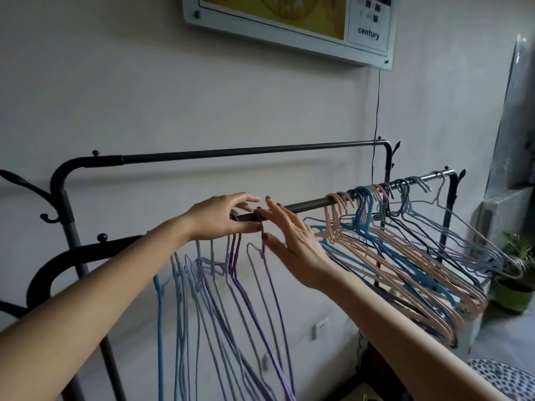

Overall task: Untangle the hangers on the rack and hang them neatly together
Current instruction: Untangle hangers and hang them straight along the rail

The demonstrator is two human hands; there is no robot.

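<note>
Forearms: both reach up from the bottom corners toward the front rail (312,203) of the rack, and the hands meet at the rail's left part.
Left hand (223,217): it lies over the rail, fingers curled around the hooks of the purple and lilac hangers (231,273) bunched there; closed on that bunch, as far as the view shows.
Right hand (292,241): just right of the left hand, palm open and fingers spread, fingertips at the rail; the thumb presses by the neck of one thin hanger (262,253), but whether it pinches the wire I cannot tell.
Left bunch: hangs below the rail's left part, wires crossing and slanting, plainly not sorted.
Right bunch: pink and blue hangers (385,256) hang on the rail's right part, crowded and overlapping, with a bare gap of rail between them and the hands.
Back rail (246,153): behind and above the front rail, with no hangers on it.
Step in hand: probably freeing one hanger from the left bunch at its hook.
Next move: likely a steady hold on the bunch while the single hook is lifted clear, then set down straight on the rail beside the rest.
</note>
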